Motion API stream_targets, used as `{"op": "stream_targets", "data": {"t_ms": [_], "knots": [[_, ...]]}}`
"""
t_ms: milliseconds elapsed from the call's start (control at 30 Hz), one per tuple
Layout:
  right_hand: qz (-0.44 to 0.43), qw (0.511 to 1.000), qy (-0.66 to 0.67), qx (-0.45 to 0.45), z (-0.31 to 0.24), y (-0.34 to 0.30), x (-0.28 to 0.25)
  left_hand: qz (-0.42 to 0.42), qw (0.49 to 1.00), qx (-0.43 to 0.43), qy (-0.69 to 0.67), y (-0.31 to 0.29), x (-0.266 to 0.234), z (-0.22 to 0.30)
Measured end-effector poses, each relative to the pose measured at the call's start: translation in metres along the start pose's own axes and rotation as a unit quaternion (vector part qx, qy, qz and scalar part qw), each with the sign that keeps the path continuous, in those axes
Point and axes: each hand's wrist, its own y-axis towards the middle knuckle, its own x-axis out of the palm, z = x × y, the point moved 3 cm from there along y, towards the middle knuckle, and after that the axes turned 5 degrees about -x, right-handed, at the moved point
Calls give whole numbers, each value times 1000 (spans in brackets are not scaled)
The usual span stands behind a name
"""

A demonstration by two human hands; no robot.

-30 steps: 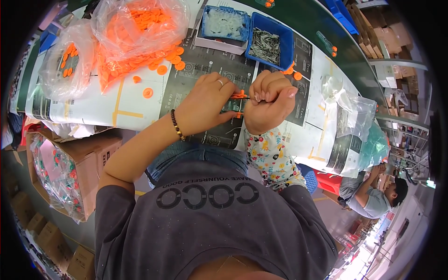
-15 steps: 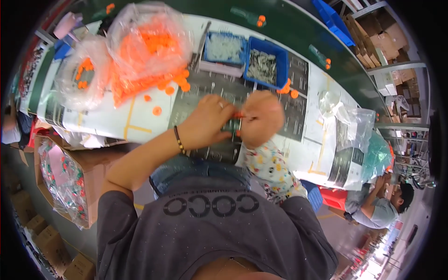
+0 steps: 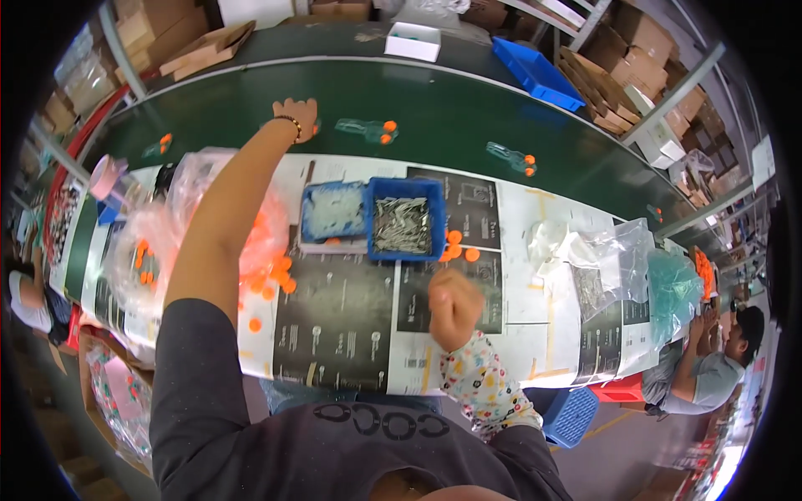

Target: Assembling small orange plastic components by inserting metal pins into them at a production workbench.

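My left hand (image 3: 296, 118) is stretched far out over the green belt, its fingers bent down round a clear green plastic piece with orange discs, mostly hidden under it. An orange bit (image 3: 316, 129) shows beside the fingers. Over the dark printed sheet near the table's middle, my right hand (image 3: 455, 309) is curled closed; whatever may be inside cannot be seen. Just beyond it lie loose orange discs (image 3: 472, 255) and a blue bin (image 3: 440, 219) of small metal pins (image 3: 401, 225). Beside that bin stands a blue tray (image 3: 311, 219) of small whitish parts.
Similar clear green pieces with orange discs (image 3: 511, 159) lie spaced along the belt (image 3: 443, 108). A bag of orange discs (image 3: 263, 225) sits left under my forearm. Plastic bags (image 3: 618, 267) lie right. Another person (image 3: 710, 359) sits at far right; an empty-looking blue tray (image 3: 539, 75) stands beyond the belt.
My left hand has left my right hand and reached forward and left onto the belt. My right hand has stayed over the table, now alone. The view has tilted up, showing more of the belt.
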Motion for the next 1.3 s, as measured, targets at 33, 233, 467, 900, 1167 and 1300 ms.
{"op": "stream_targets", "data": {"t_ms": [33,233,467,900,1167,1300], "knots": [[-13,1000,7,0,-2,1,1,22,999,-8,41,8,9,8],[-54,998,-3,-31,1,5,-1,43,973,211,-87,31,0,91],[15,983,-99,153,21,25,-22,44,871,205,-444,-98,-104,74],[-504,749,-425,-63,79,67,50,37,888,295,-350,-344,-56,55],[-497,782,-370,-66,61,80,45,308,855,-191,-372,-346,-21,-181],[-501,769,-387,-84,56,78,42,124,962,-223,-103,-346,59,-294]]}}
